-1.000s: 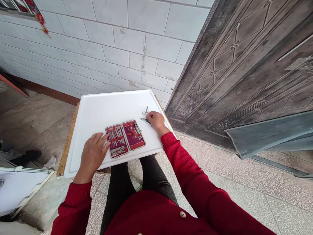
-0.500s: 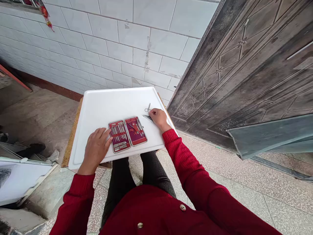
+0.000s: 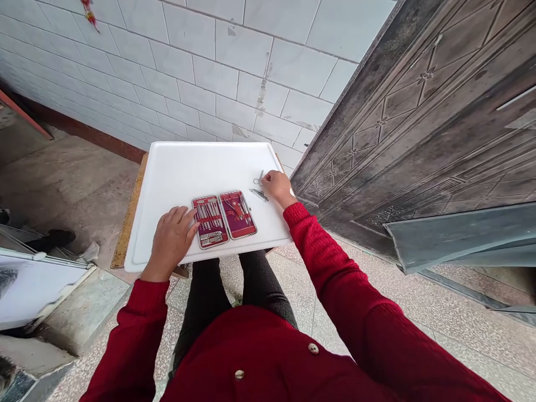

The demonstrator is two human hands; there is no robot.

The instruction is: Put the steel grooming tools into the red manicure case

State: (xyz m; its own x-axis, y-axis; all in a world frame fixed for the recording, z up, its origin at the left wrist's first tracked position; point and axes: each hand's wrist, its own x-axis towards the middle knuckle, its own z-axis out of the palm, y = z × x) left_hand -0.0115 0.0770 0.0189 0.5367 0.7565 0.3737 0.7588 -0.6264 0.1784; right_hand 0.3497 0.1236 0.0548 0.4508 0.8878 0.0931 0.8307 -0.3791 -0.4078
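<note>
A manicure set case lies unfolded on the white tabletop. Its left half holds several slim metal tools and clippers; the right half holds an orange-handled tool and slender pieces on purple lining. My left hand rests open, fingertips at the case's left edge. Near the table's right side, my right hand pinches small scissors at the handle, its fingers hiding part of them. Just below those fingers lies a nail clipper on the tabletop.
A white tiled wall stands behind the table. To the right is a dark patterned metal door, with a glass-like panel low in front of it. White-framed panels stand at the left.
My right hand has shifted slightly up onto the scissors, uncovering more of the nail clipper. My left hand stays by the case. The whole view has shifted slightly.
</note>
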